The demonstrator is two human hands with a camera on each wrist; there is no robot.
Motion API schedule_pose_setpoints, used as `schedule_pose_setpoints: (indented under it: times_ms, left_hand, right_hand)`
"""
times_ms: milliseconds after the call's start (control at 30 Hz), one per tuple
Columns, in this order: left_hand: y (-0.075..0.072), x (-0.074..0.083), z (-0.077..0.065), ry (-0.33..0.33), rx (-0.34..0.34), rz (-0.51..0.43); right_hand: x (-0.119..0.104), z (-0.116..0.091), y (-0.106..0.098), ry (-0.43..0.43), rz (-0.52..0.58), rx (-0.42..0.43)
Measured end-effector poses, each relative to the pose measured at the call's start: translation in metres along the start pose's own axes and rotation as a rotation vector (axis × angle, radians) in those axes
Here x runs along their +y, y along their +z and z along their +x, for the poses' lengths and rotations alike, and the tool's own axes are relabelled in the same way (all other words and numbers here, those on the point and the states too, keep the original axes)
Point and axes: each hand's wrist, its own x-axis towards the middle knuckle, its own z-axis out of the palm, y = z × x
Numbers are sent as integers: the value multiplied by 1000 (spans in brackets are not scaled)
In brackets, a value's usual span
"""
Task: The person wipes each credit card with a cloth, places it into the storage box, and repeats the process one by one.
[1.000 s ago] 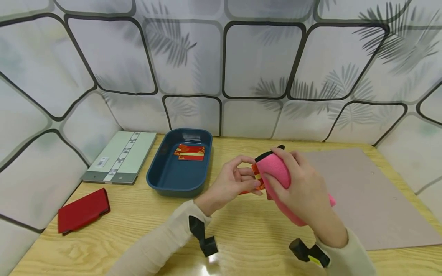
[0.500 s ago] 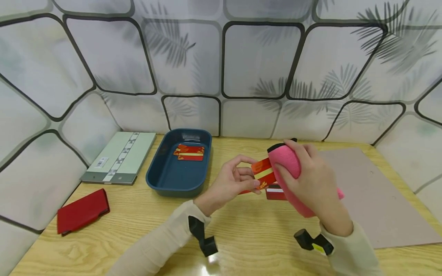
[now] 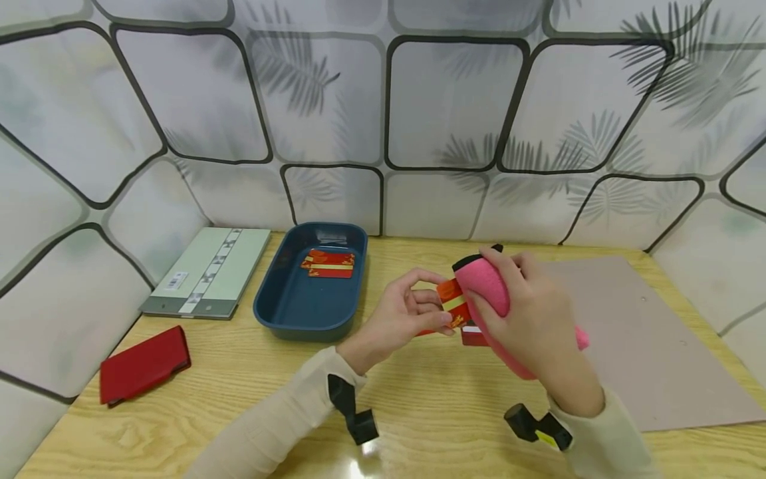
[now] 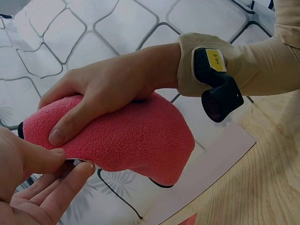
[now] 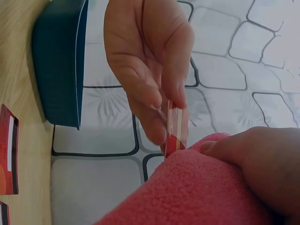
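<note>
Centre-right of the head view: a red plastic card with a gold stripe, held up above the pale wood-grain desk, its right end covered by a soft pink fleece cloth with black edging. Left hand pinches the card between thumb and fingertips; right hand is clamped on the cloth, thumb on the near side. In the way: cloth and right hand hide part of a red card with a white stripe lying on the desk just below; another bit of orange-red shows under the left hand, mostly hidden. Right wrist view, left edge: a red card with black and white bands flat on the desk, and a cut-off piece of another below it. Far left of the head view: a red folded case with a smooth cover, set at a slant. Upper left of the desk: a flat pale-green folder with a patterned band and a barcode label. Right side: a flat greyish-mauve sheet, partly behind the right hand. Container: a deep blue oblong tray with rounded corners, left of centre; red-and-gold cards, overlapping, lie in its upper part.
</note>
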Motion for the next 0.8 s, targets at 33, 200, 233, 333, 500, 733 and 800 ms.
schedule_pose_setpoints:
  times_ms: [33,200,233,333,500,733,800]
  left_hand:
    - [0,0,0,-2,0,-3]
    - [1,0,1,-7,-3,-9]
    - [1,0,0,-8,-5,-10]
    - [0,0,0,-8,-12,-20]
    - [-1,0,0,10,-16,-41]
    - [-2,-1,0,17,-13,-35]
    - [-2,-1,0,19,-14,-33]
  right_hand:
    - [-2,0,0,-3,2,-3]
    - [-7,-2,2,-9,12,0]
    - [-8,-3,2,-17,14,4]
    - [-10,-3,2,-46,28,13]
    - [-14,-4,3,-71,72,10]
    - [-17,-5,2,-74,116,-7]
    - [-15,-5,2,-65,128,-19]
